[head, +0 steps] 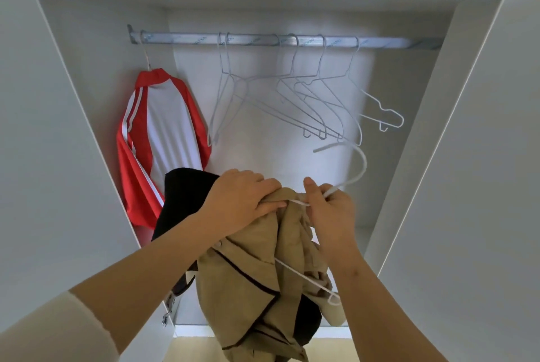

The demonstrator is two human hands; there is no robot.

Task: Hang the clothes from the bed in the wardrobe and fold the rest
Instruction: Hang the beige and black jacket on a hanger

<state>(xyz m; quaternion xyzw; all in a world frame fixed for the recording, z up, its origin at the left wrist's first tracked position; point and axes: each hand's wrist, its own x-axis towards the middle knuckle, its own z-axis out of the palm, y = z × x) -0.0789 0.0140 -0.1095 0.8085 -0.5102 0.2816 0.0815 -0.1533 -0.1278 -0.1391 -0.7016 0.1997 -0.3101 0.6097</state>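
Khaki cloth with dark piping, a shirt or light jacket (257, 282), bunched and hanging in front of the open wardrobe (423, 133), near its middle and low in the view. The person's left hand (242, 198) lies over the top of the bundle, fingers curled into the fabric at the collar end. The right hand (330, 209) pinches the neck of a white wire hanger (355, 170), thumb up; its hook stands free above the hand, well below the rail (263, 40), and one wire arm shows running down out of the cloth on the right. A black garment (181, 200) sits behind the left wrist; whether it hangs or is carried, I cannot tell. Far left on the rail, a red and white jacket (163, 139) is already hung. To its right, several empty white hangers (306, 104) dangle at odd angles. Step in hand, as I judge it: seating the khaki piece on its hanger, not yet done, since the fabric is crumpled rather than spread over both arms. Next move calls for pulling the shoulders out square, then lifting the hook up to a bare stretch of rail between the red jacket and the empty hangers, avoiding a snag on those loose wires.
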